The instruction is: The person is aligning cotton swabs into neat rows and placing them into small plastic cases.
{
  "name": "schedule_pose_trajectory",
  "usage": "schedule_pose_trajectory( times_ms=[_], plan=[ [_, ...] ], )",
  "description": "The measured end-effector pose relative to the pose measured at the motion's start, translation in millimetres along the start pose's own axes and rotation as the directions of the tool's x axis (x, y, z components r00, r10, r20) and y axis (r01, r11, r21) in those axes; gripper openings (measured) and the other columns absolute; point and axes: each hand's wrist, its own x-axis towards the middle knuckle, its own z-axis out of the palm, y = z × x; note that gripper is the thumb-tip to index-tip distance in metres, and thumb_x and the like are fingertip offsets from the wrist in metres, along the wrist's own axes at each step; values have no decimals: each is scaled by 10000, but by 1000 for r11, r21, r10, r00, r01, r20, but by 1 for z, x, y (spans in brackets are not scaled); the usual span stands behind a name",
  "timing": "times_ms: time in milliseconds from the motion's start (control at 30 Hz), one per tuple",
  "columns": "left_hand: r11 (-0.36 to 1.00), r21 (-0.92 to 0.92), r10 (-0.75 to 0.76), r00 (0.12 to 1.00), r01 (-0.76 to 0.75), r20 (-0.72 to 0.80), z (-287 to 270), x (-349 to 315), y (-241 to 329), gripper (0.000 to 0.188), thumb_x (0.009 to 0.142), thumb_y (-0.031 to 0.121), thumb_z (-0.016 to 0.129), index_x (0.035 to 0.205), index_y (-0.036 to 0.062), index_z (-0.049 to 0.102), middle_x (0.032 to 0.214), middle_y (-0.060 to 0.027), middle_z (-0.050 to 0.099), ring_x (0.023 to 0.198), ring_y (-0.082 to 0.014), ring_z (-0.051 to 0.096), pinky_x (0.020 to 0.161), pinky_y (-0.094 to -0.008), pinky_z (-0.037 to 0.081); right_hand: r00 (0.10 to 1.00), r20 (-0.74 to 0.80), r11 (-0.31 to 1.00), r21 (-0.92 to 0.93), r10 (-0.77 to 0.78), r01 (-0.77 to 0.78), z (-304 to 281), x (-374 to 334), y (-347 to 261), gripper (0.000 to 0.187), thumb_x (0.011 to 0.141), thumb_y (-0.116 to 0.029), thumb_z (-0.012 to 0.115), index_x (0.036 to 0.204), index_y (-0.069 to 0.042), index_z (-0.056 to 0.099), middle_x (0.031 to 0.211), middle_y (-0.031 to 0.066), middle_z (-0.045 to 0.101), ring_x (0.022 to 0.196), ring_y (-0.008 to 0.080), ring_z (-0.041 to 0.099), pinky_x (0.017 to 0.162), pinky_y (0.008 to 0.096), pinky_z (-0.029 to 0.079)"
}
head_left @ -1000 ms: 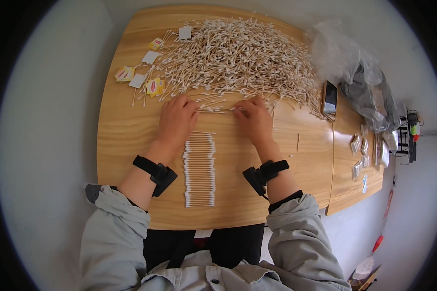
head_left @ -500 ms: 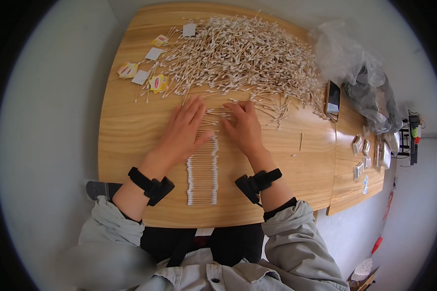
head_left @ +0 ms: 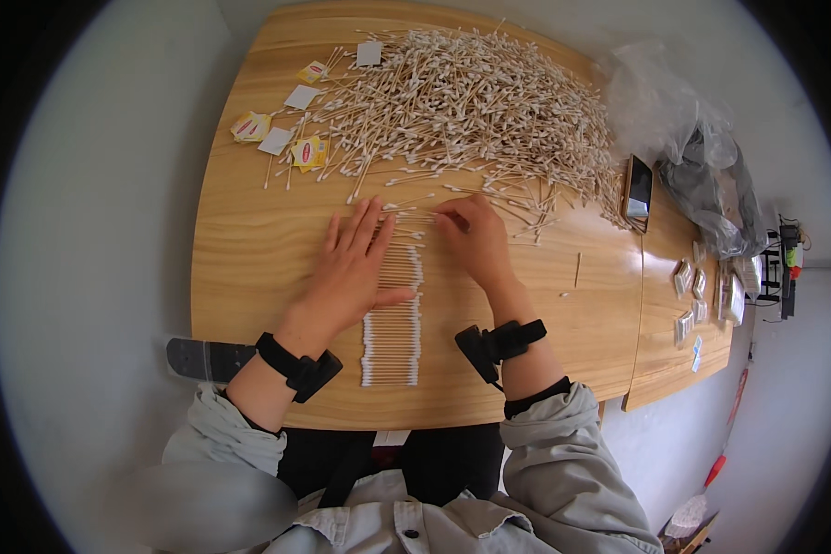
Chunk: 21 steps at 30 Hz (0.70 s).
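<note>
A person's two bare hands work over a wooden tabletop [head_left: 249,263] seen from above. Down the centre of the frame, cotton swabs lie side by side in a neat ladder-like row [head_left: 392,346], their white tips forming two edges. The left hand [head_left: 349,263], left of centre, lies palm down with fingers spread, covering the upper left edge of the row, its thumb reaching across the swabs. The right hand [head_left: 475,242], just right of centre, is curled, thumb and forefinger brought close at the right ends of a few loose swabs above the row; whether it pinches one cannot be told. Each wrist wears a black strap with a small device.

A large heap of loose cotton swabs [head_left: 480,102] fills the top centre. At upper left are yellow printed cards [head_left: 310,152] and plain white cards [head_left: 275,141]. At upper right lie a smartphone [head_left: 637,194], a clear plastic bag [head_left: 651,97] and a grey plastic bag [head_left: 706,189]; small clear packets [head_left: 683,279] sit at right, below the bags.
</note>
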Motion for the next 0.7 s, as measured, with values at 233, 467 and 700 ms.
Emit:
schedule_pose_trajectory(
  times_ms=[233,467,700],
  plan=[
    [996,-28,86,996,-86,6,-10,-9,2,927,749,522,662,1456,66,274,1540,-192,118,1436,-325,87,1142,-519,100,995,-89,999,24,41,-39,-2,19,10,121,801,-104,682,918,-73,689,839,80,597,732,193,615,671,305,499],
    [992,-58,114,992,-111,51,-20,-8,2,829,752,507,663,1424,120,371,1546,-176,105,1437,-320,82,1147,-507,94,998,-62,999,40,-22,24,2,21,7,105,792,-115,693,888,-78,672,818,66,589,714,199,607,651,312,493],
    [994,-48,96,995,-95,20,-17,-12,-2,808,731,499,688,1423,206,390,1547,-176,101,1440,-315,75,1146,-506,102,1000,-26,999,28,-15,15,2,-2,-5,135,783,-106,699,910,-73,665,816,61,579,704,195,602,654,309,498]
  ],
)
